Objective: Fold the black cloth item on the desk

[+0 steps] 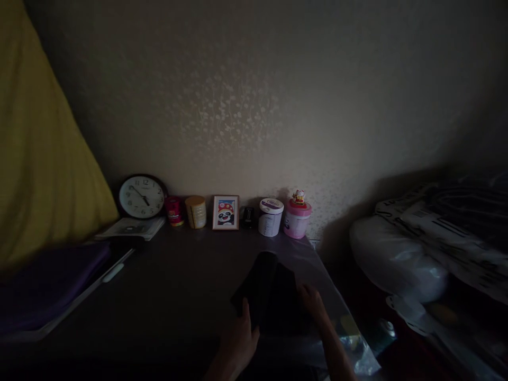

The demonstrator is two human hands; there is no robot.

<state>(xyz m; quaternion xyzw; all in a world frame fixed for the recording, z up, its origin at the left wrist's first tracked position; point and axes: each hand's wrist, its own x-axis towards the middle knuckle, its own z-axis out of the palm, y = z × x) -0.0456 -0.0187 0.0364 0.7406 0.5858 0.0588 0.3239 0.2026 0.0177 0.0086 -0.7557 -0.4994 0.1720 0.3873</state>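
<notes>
A black, limp item that looks like folded cloth (273, 291) is held over the front right part of the dark table (174, 280). The room is dim, so its exact kind cannot be made out. My left hand (240, 338) grips its lower left side, thumb pointing up along the near face. On the opposite edge, my right hand (311, 301) has its fingers closed around the cloth. The upper end of the item bends over in a rounded fold. Its lower part merges with the dark table front.
Along the wall stand a clock (142, 197), a red can (174, 211), a yellow tin (196, 212), a framed panda picture (226, 212), a white tub (271, 218) and a pink tub (297, 219). A purple cloth (55, 283) lies left; bulky bags (397, 259) rest beyond the right edge.
</notes>
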